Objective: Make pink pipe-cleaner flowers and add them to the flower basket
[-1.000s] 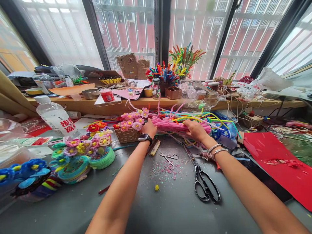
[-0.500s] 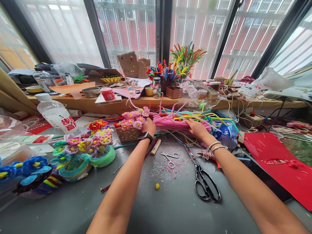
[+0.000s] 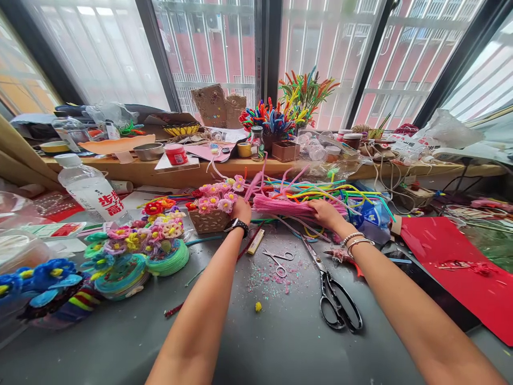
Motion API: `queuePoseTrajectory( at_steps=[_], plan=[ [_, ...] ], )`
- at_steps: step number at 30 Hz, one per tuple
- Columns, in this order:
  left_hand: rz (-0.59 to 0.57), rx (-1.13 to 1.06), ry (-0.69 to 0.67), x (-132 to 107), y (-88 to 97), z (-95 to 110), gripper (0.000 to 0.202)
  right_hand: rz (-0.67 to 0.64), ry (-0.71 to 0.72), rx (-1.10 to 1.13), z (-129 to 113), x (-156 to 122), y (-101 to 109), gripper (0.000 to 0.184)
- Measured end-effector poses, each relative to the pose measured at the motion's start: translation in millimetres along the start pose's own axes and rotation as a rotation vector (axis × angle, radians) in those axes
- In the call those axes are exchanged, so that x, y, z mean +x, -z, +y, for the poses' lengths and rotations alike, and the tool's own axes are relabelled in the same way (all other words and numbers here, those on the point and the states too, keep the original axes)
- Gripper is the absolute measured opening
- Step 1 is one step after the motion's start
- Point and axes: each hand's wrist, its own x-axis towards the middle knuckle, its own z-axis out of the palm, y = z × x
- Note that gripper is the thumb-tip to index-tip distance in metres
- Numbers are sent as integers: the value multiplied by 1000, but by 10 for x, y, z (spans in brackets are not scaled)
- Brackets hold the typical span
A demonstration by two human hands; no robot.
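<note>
A bundle of pink pipe cleaners (image 3: 280, 205) lies across a heap of coloured ones (image 3: 340, 193) at the far side of the grey table (image 3: 264, 342). My left hand (image 3: 240, 209), with a dark watch on the wrist, is closed round the bundle's left end. My right hand (image 3: 325, 213), with bracelets on the wrist, grips the bundle further right. A small woven basket of pink flowers (image 3: 212, 209) stands just left of my left hand.
Large black scissors (image 3: 334, 299) and small scissors (image 3: 278, 261) lie on the table among pink scraps. Pipe-cleaner flower pieces (image 3: 132, 251) crowd the left, by a water bottle (image 3: 92, 192). Red paper (image 3: 460, 267) lies right. A cluttered wooden ledge (image 3: 240, 168) runs under the window.
The pink bundle has been lifted slightly and gathered tighter between my hands. Both hands have shifted a little; the rest of the table is unchanged.
</note>
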Motion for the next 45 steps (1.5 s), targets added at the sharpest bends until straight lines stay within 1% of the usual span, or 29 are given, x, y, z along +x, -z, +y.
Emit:
queuePoseTrajectory(
  at_steps=[4,7,11,18,21,25,28,31,33,35,38,40,43,45],
  plan=[
    [-14,-42,58,44,-16,1,22,1,10,36,40,0,-10,41],
    [-34,-76,102,69,-10,0,28,1,19,57,71,-19,-6,42],
    [-53,-130,107,83,7,23,31,2,31,75,104,-45,-6,43],
    [-7,-195,125,60,-6,119,27,-4,77,111,124,-77,-26,43],
    [6,-224,143,77,-10,109,31,-4,94,124,136,-97,-24,44],
    [15,-259,192,146,-38,59,31,-5,114,130,149,-110,-18,41],
    [9,-282,209,205,-82,61,31,-14,120,125,144,-111,-21,43],
    [-18,-306,136,227,-120,122,32,-23,122,112,130,-114,-26,44],
    [-57,-312,35,213,-121,174,31,-30,124,102,117,-120,-28,42],
    [-109,-289,-72,184,-92,214,24,-38,124,95,104,-129,-31,40],
    [-179,-193,-205,135,5,238,23,-49,116,87,85,-148,-44,42],
    [-205,-115,-277,111,88,242,21,-58,108,80,78,-157,-58,43],
    [-222,-11,-356,86,204,257,21,-78,97,67,73,-160,-74,45],
    [-228,44,-393,71,264,278,26,-95,96,56,70,-158,-76,46]
  ],
)
